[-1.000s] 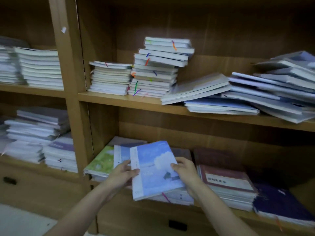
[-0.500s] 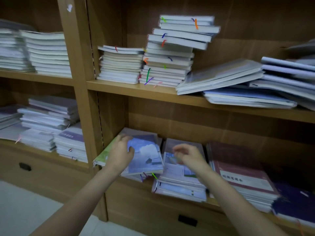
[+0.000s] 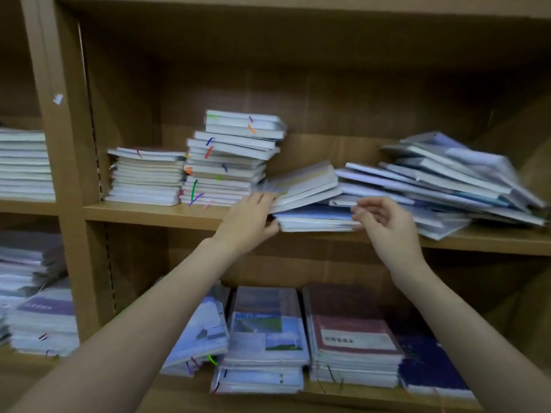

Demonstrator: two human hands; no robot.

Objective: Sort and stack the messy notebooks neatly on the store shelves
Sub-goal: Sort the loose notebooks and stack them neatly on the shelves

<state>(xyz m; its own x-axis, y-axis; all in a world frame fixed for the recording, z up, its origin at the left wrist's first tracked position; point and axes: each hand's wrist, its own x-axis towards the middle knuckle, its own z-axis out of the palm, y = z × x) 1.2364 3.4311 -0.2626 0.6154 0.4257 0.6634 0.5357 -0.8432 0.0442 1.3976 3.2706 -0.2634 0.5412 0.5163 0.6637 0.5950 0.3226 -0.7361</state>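
Note:
On the middle shelf [image 3: 155,211] a slumped heap of pale notebooks [image 3: 447,180] leans to the left. Its left end is a tilted pair of notebooks [image 3: 307,186] lying on a flat blue notebook [image 3: 313,213]. My left hand [image 3: 253,219] grips that left end, fingers on the tilted pair's corner and thumb by the blue one's edge. My right hand [image 3: 387,228] hovers in front with loosely curled fingers, its fingertips at the blue notebook's front edge. Two tidier stacks [image 3: 146,177] [image 3: 229,162] stand to the left.
The lower shelf holds a sky-cover notebook pile [image 3: 205,326], a landscape-cover stack [image 3: 265,329], a dark red stack [image 3: 348,323] and a dark blue one [image 3: 426,362]. An upright divider [image 3: 68,174] separates the left bay, which has more stacks [image 3: 24,165].
Both hands have left the lower shelf, where the sky-cover notebook now lies on the left pile. They rose to the middle shelf, and my view tilted up with them.

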